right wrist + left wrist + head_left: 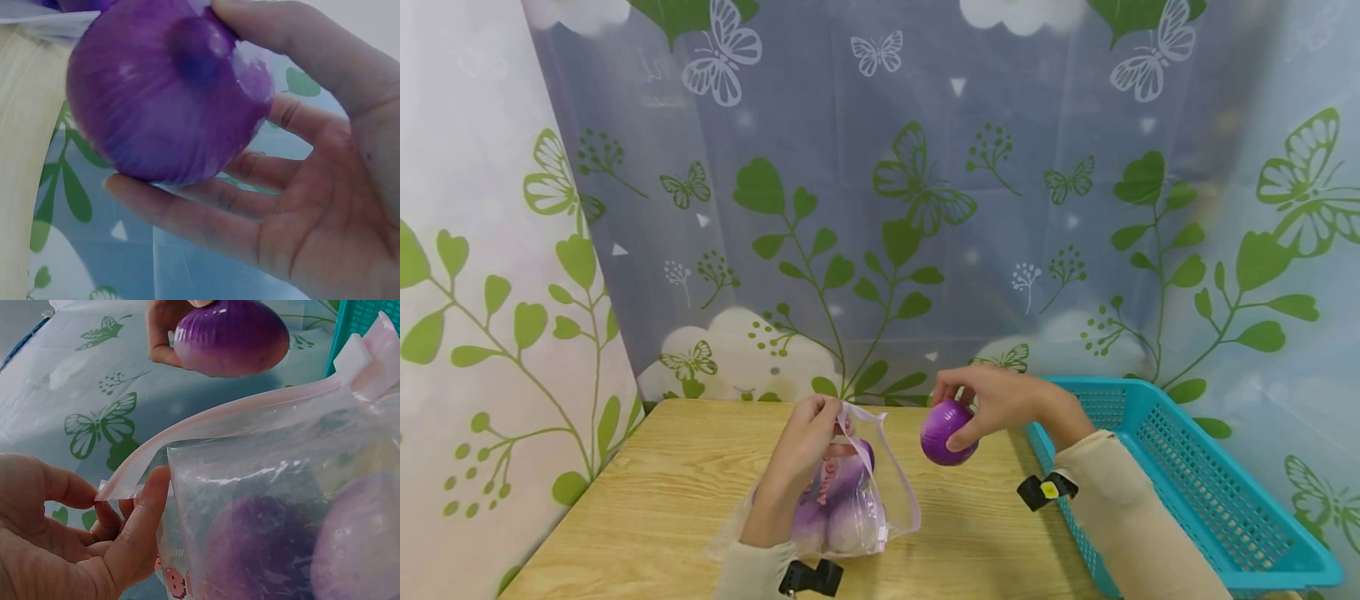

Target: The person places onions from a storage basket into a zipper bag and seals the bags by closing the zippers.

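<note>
My left hand (801,446) pinches one top corner of a clear zip bag (250,456) with a pink zip edge and a white slider. The bag's mouth gapes toward the right. Inside it lie several purple and white onions (850,525), seen through the plastic. To the right of the bag, my right hand (1000,404) holds another purple onion (946,433) above the table, thumb on one side and fingers on the other. In the right wrist view, this onion (156,106) shows a rounded knob and a shiny skin.
A turquoise perforated basket (1277,577) stands on the right, beside and partly behind my right forearm. The wooden table (647,500) ends at a curtain (820,125) printed with leaves and butterflies. Dark wrist cameras (811,577) sit on both sleeves.
</note>
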A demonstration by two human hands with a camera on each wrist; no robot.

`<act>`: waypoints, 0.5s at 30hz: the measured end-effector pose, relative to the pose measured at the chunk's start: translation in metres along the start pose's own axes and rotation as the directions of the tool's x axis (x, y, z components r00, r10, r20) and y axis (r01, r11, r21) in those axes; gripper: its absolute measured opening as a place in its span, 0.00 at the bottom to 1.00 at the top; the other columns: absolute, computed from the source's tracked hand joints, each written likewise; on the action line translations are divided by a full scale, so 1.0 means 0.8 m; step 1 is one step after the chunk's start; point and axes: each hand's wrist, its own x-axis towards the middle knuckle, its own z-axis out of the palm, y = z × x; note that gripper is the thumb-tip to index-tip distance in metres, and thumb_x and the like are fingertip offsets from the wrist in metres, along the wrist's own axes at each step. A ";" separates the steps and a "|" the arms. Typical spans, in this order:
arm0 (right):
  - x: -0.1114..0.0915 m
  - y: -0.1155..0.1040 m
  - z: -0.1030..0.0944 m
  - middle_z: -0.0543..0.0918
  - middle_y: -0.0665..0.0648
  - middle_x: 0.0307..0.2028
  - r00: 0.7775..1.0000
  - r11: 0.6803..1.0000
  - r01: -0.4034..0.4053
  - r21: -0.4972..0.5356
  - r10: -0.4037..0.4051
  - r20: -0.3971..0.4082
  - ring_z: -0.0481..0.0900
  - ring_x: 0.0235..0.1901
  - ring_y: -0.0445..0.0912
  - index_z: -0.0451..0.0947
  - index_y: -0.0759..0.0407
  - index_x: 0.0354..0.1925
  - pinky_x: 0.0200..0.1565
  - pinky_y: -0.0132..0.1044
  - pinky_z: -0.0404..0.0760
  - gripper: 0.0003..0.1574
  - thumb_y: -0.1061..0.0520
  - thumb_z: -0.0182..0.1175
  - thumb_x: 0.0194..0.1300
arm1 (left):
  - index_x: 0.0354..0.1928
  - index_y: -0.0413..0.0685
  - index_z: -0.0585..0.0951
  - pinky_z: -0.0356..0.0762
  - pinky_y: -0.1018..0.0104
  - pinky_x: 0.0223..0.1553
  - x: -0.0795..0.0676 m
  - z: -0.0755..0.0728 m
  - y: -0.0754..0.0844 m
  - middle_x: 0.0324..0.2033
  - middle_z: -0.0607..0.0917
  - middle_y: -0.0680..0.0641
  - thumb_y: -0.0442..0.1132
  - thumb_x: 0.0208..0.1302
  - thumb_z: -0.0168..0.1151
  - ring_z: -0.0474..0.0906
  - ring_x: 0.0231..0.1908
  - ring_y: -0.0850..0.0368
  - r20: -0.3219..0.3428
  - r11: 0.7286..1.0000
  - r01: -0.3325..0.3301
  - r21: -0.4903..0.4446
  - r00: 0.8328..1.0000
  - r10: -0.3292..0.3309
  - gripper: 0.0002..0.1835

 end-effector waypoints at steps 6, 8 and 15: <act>0.006 -0.007 0.015 0.84 0.51 0.47 0.998 0.998 0.034 0.057 -0.032 -0.047 0.82 0.45 0.45 0.79 0.49 0.49 0.44 0.36 0.86 0.25 0.49 0.77 0.55 | 0.36 0.37 0.72 0.87 0.68 0.30 -0.001 0.000 0.002 0.28 0.76 0.47 0.35 0.78 0.42 0.75 0.29 0.57 0.002 1.000 0.000 0.000 1.000 0.000 0.12; 0.007 -0.008 0.020 0.84 0.51 0.48 0.997 0.996 0.051 0.073 -0.046 -0.066 0.82 0.47 0.45 0.79 0.49 0.49 0.44 0.35 0.87 0.25 0.50 0.77 0.55 | 0.36 0.37 0.72 0.87 0.68 0.31 -0.001 -0.001 0.002 0.28 0.76 0.47 0.35 0.78 0.42 0.75 0.29 0.57 0.004 1.000 -0.002 -0.002 1.000 0.002 0.12; 0.008 -0.014 0.037 0.83 0.58 0.53 0.987 0.969 0.104 0.225 -0.073 -0.143 0.83 0.50 0.50 0.78 0.54 0.50 0.44 0.36 0.91 0.26 0.54 0.78 0.56 | 0.35 0.38 0.72 0.88 0.66 0.31 -0.001 -0.002 0.000 0.28 0.76 0.47 0.35 0.78 0.42 0.75 0.29 0.57 0.004 1.000 -0.008 -0.006 1.000 0.008 0.12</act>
